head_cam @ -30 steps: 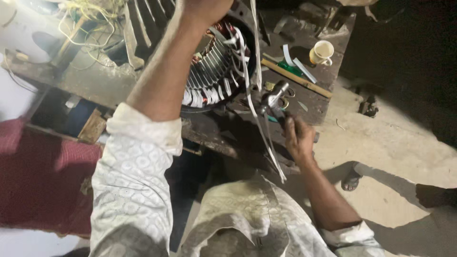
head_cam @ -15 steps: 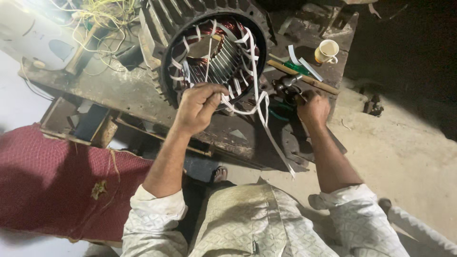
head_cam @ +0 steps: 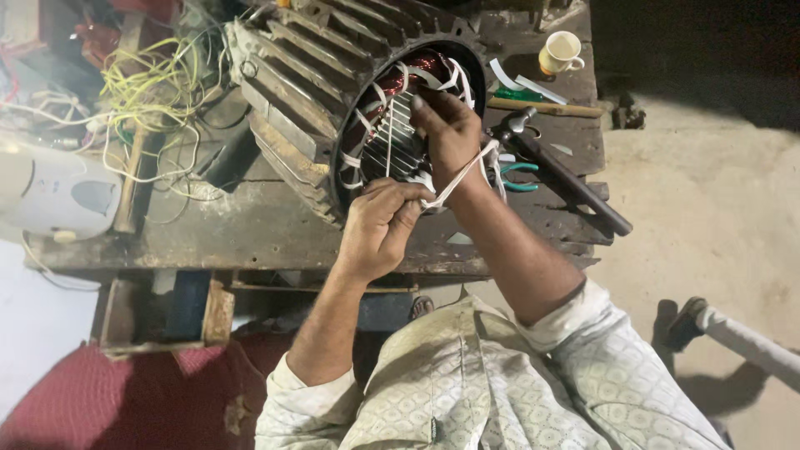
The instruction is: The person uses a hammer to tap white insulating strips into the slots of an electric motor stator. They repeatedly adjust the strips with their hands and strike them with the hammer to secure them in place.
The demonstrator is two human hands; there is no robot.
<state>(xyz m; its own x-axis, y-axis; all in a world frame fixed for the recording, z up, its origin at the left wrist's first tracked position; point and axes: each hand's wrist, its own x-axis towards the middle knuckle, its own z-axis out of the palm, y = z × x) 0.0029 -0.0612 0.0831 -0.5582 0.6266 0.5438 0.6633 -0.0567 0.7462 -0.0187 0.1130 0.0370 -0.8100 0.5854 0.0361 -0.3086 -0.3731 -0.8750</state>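
Note:
A large finned grey motor stator (head_cam: pixel 300 92) lies on its side on a worn wooden workbench (head_cam: pixel 250 229), its open end showing copper windings and white tape strips. My left hand (head_cam: pixel 383 225) pinches a white tape strip (head_cam: pixel 454 179) at the stator's lower rim. My right hand (head_cam: pixel 450 129) reaches into the open bore, fingers on the windings, with the same tape running across its wrist.
A hammer (head_cam: pixel 558 171) and green-handled pliers (head_cam: pixel 521 177) lie right of the stator. A cup (head_cam: pixel 560 52) stands at the back right. Tangled yellow wires (head_cam: pixel 154 92) and a white appliance (head_cam: pixel 58 196) sit left. A red cloth (head_cam: pixel 125 400) lies below.
My right hand left the tools at the right and moved into the stator bore. My left hand dropped to the lower rim and holds the tape. The view shifted closer.

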